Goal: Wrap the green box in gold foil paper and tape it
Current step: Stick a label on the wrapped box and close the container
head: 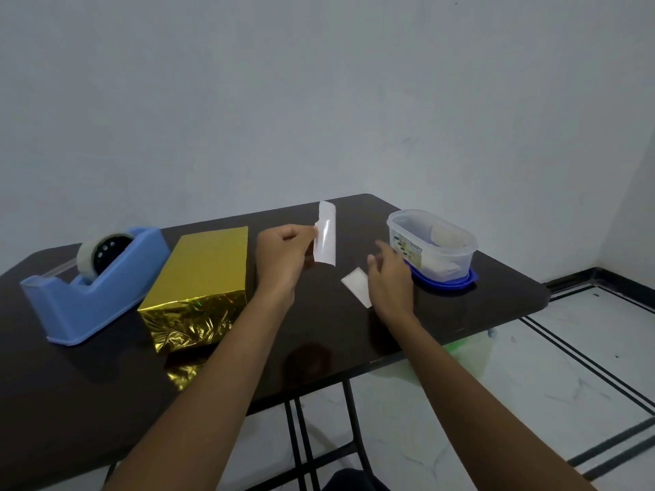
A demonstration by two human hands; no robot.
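1. The box [209, 267] lies on the dark table [319, 352], fully covered in gold foil paper [184, 331], with no green showing. Its top face is smooth, while the foil at its near end is crumpled and loose.
2. Just right of the box, the left hand [283, 253] is raised above the table. Its thumb and curled fingers pinch the left edge of a white strip [326, 239], which stands nearly upright and glossy, its top curling a little.
3. Further right of the box, beyond the left hand, the right hand [388, 274] hovers low over the table and is blurred. Its fingers point away from the person, and whether they are slack or gripping cannot be told.
4. A small white piece [356, 285] sits at the right hand's left edge, between the two hands. Whether the hand holds it or it lies on the table cannot be told.
5. Just left of the box, nearly touching it, stands a blue tape dispenser [95, 288] with a roll of clear tape [85, 255] on its wheel.
6. Well to the right of the box, past both hands, a clear plastic tub [432, 242] stands on a blue lid [446, 281]. Pale pieces lie inside it.
7. Right of the box, past the table's edge, is a white floor [531, 402] with dark lines.
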